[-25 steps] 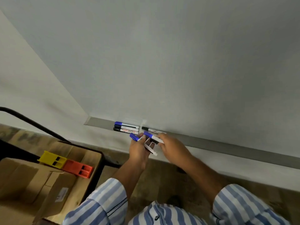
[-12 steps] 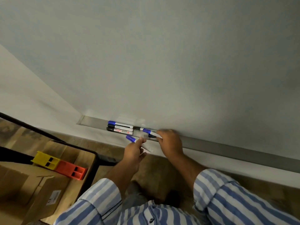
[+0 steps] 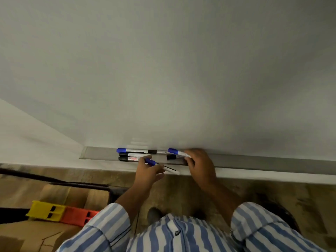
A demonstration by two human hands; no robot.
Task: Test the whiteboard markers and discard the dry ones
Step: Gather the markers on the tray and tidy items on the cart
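Observation:
A blank whiteboard [image 3: 181,79] fills the upper view, with a grey marker tray [image 3: 98,154] along its bottom edge. On the tray lie a blue-capped marker [image 3: 131,151] and two black-capped markers [image 3: 130,157], side by side. My left hand [image 3: 148,172] is just below the tray, shut on a blue-capped marker [image 3: 151,162] whose white barrel sticks out to the right. My right hand [image 3: 200,165] rests on the tray, shut on another blue-capped marker [image 3: 175,151]; a black-capped marker [image 3: 171,157] lies under its fingers.
A cardboard box [image 3: 36,235] sits at the lower left on a black-framed cart [image 3: 81,184], with a yellow block [image 3: 46,212] and an orange block [image 3: 80,217] on it. Wooden floor [image 3: 254,190] lies below the board. My striped sleeves fill the bottom.
Both hands moved up from in front of the tray to it. My right hand now lies on the tray with its markers; my left hand stays just below with its marker.

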